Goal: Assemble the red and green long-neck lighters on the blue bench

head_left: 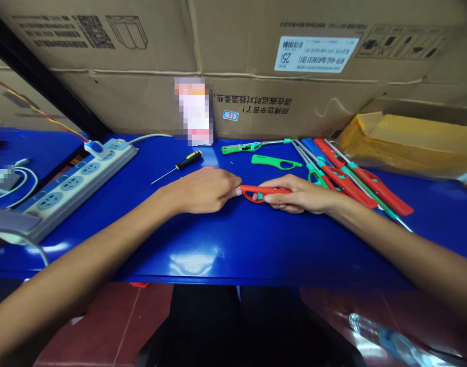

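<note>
Between my two hands is a red long-necked lighter [274,189] with a green trigger, held level just above the blue table [226,239]. My right hand [294,194] is wrapped round its handle. My left hand [208,189] is closed at the lighter's front end, covering whatever neck is there. Behind my hands lie an opened green lighter [241,148] with its inside showing and a loose green handle shell [275,162]. Several more lighters [386,191], red, blue and green, are piled to the right. A black and yellow screwdriver [189,160] lies beyond my left hand.
A white power strip [78,181] with a plug in it runs along the left. A large cardboard box [141,97] stands at the back, with a phone [195,112] leaning on it. An open carton [413,140] sits at the back right. A plastic bottle [390,341] lies below.
</note>
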Available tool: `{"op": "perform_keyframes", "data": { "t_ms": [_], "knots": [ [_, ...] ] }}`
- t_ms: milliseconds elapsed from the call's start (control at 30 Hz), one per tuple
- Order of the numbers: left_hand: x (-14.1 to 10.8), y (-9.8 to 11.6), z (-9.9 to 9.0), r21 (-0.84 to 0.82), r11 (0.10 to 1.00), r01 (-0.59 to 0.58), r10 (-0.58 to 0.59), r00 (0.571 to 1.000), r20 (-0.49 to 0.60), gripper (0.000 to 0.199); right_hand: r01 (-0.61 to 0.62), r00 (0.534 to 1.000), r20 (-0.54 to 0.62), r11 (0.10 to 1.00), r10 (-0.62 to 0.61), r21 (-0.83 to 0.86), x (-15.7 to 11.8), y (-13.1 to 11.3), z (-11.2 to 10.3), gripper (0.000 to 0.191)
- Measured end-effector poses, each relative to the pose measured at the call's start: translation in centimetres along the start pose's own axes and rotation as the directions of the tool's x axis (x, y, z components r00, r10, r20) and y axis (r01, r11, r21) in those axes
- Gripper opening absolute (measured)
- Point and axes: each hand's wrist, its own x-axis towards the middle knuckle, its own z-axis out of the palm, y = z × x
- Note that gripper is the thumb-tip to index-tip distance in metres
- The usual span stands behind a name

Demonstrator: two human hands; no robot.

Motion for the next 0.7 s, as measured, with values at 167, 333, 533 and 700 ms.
{"op": "perform_keyframes", "data": {
  "t_ms": [167, 333, 533, 700],
  "knots": [
    [-0.2, -0.3, -0.3, 0.027, 1.000, -0.010, 0.011, 1.000, -0.006, 0.037, -0.034, 0.999, 0.001, 0.996, 0.034, 0.082, 0.2, 0.1, -0.5, 0.037],
    [-0.3, -0.6, -0.2, 0.062, 0.996, -0.065, 0.070, 0.994, -0.088, 0.024, -0.103, 0.994, 0.042, 0.975, 0.097, 0.197, 0.2, 0.2, -1.1, 0.036],
    [-0.5, -1.1, 0.1, 0.084, 0.989, -0.121, 0.138, 0.963, -0.232, 0.028, -0.110, 0.993, 0.066, 0.963, 0.096, 0.248, 0.1, 0.1, -1.4, 0.037],
    [-0.3, -1.0, 1.1, 0.173, 0.981, -0.094, 0.144, 0.941, -0.306, 0.036, -0.096, 0.994, 0.068, 0.957, 0.081, 0.274, 0.0, 0.0, -1.3, 0.034]
  ]
}}
